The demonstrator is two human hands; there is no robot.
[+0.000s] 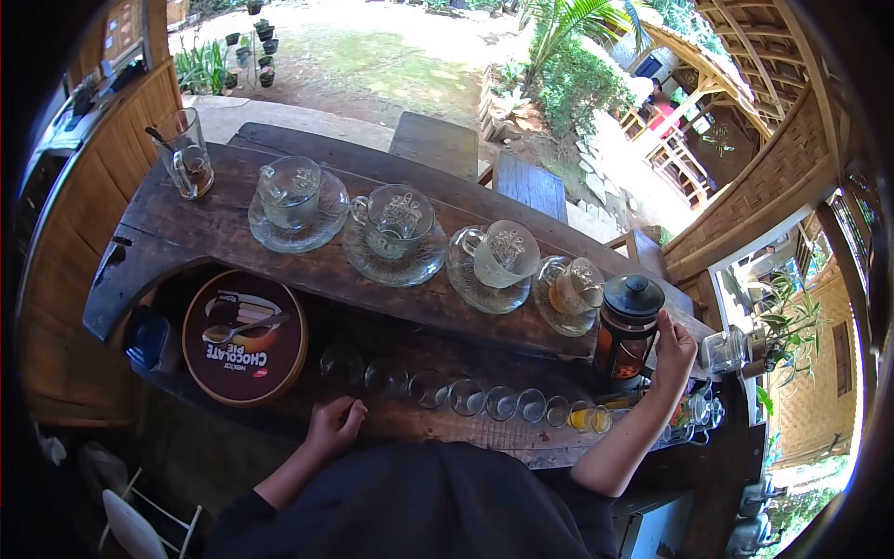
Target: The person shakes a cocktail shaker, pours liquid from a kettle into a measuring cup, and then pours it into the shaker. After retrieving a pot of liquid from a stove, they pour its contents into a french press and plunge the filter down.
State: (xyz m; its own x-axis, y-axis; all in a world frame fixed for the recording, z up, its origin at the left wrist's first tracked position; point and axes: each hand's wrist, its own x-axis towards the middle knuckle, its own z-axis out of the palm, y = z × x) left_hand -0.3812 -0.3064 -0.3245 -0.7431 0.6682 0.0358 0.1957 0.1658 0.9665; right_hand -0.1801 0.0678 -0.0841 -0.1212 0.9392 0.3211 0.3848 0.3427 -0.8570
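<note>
My right hand (675, 349) is closed around the handle side of a French press (626, 340) with a black lid and dark contents. The press stands near upright at the right end of the wooden counter; whether its base touches wood is hard to tell. Just left of it, a glass cup (577, 284) on a saucer shows a little brown liquid. Further left are clear cups, one (504, 253) nearest and another (399, 222) beyond it, each on a glass saucer. My left hand (337, 425), curled with nothing visible in it, rests near the lower shelf's front edge.
Several small glasses (466, 397) line the lower shelf, one orange glass (583, 418) among them. A round chocolate pie tin (244, 359) bears a spoon (244, 328). A tall glass (188, 156) holds a utensil at far left. Glass jars (723, 352) stand right.
</note>
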